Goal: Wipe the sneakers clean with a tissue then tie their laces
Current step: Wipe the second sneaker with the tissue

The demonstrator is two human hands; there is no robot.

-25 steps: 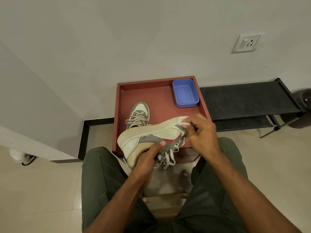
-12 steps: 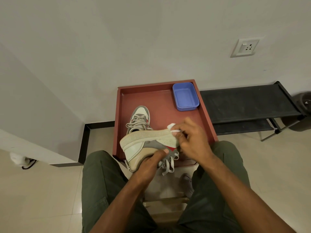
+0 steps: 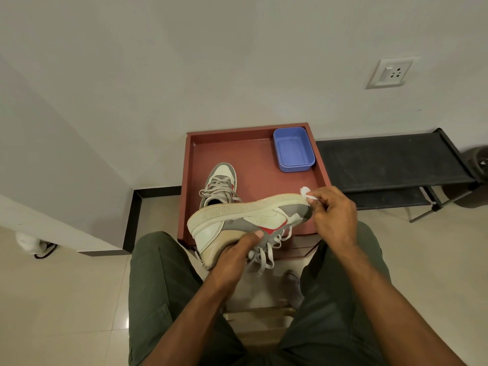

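Left hand (image 3: pixel 235 256) grips held sneaker (image 3: pixel 248 221) at heel collar, sole up. Right hand (image 3: pixel 331 215) pinches tissue (image 3: pixel 306 192) against toe. Shoe likely light, semi-stiff; tissue tears easily.

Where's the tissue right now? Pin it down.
In the head view the tissue is pinched in the right hand, right of centre, at the toe of the held sneaker, above the red tray's near right edge.

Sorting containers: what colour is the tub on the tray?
Blue tub, clearest in the head view.
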